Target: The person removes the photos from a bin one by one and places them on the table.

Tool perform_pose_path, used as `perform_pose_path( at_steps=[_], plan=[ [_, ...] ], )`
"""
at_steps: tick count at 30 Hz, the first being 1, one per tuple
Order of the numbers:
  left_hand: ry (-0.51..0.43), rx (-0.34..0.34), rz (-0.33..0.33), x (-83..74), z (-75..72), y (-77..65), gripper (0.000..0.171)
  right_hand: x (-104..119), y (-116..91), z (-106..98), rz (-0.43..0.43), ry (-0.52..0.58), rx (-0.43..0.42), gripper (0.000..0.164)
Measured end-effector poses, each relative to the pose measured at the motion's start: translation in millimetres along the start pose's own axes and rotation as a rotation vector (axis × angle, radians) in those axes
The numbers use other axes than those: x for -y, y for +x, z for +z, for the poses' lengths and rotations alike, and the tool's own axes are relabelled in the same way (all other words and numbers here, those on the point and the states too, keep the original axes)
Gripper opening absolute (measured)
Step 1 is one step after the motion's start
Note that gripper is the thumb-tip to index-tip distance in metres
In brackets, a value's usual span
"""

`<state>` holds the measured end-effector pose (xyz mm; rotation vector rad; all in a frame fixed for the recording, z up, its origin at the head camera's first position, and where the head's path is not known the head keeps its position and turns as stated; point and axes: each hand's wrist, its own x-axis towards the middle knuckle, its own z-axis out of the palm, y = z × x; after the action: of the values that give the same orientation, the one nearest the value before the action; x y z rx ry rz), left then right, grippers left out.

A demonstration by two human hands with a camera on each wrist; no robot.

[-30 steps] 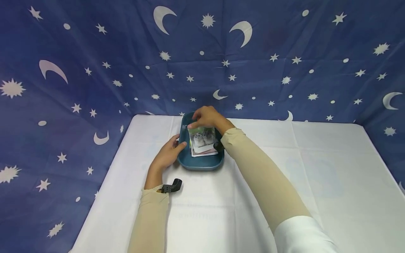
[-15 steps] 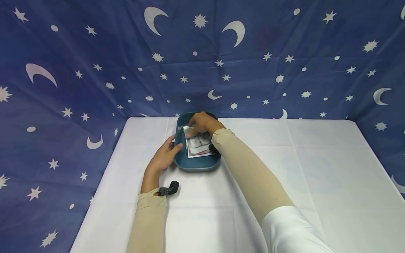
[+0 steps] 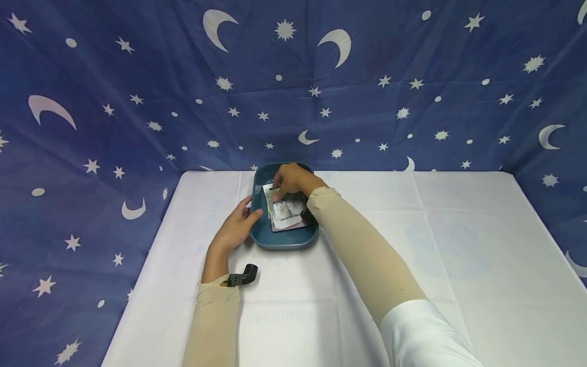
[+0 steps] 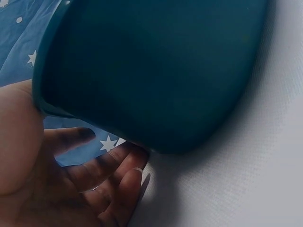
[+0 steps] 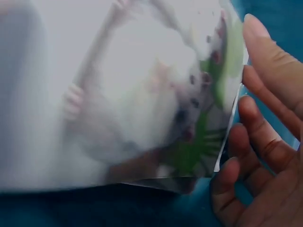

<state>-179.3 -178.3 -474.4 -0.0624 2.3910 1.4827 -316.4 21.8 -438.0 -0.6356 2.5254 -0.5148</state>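
Observation:
A teal plastic tray [image 3: 284, 241] stands on the white cloth, with a small stack of photo prints lying in it. My left hand [image 3: 234, 228] holds the tray's left side, thumb on the rim and fingers outside. In the left wrist view, those fingers [image 4: 125, 158] reach beneath the tray's edge. My right hand [image 3: 291, 179] is over the far part of the tray. Its thumb and fingers [image 5: 267, 142] are curled at the edge of the top photo [image 5: 137, 94], which pictures fluffy animals and green leaves. White borders of other prints show beneath.
A white cloth [image 3: 412, 265] covers the table. Close behind the tray hangs a navy curtain [image 3: 293, 117] with moons and stars, which also runs along the left. A black wrist camera [image 3: 245, 275] sits on the left forearm.
My right hand has come down nearer the prints, and the top photo has turned slightly and shifted toward the left. The left hand keeps its hold on the tray. The head view has shifted a little.

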Motion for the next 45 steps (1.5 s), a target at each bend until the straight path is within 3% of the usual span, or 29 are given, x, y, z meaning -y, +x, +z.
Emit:
perform_pose_path(
  at_steps=[10,20,27,35,45],
  plan=[
    [-0.038,0.002,0.010,-0.1,0.8,-2.0,0.071,2,-5,-1,0.013,-0.007,0.037,0.023],
    [-0.052,0.000,0.013,0.9,1.1,-1.5,0.071,8,-13,-4,-0.024,-0.032,0.152,0.024],
    [-0.050,0.004,0.008,1.8,-0.7,-2.0,0.074,13,-21,-4,-0.051,-0.059,0.180,0.028],
    [-0.027,0.009,0.014,1.5,-1.1,-0.4,0.076,12,-30,-9,-0.023,-0.036,0.196,0.009],
    [-0.013,0.019,0.017,1.8,-3.5,0.2,0.077,9,-33,-7,-0.100,0.065,0.206,0.014]
  ],
)
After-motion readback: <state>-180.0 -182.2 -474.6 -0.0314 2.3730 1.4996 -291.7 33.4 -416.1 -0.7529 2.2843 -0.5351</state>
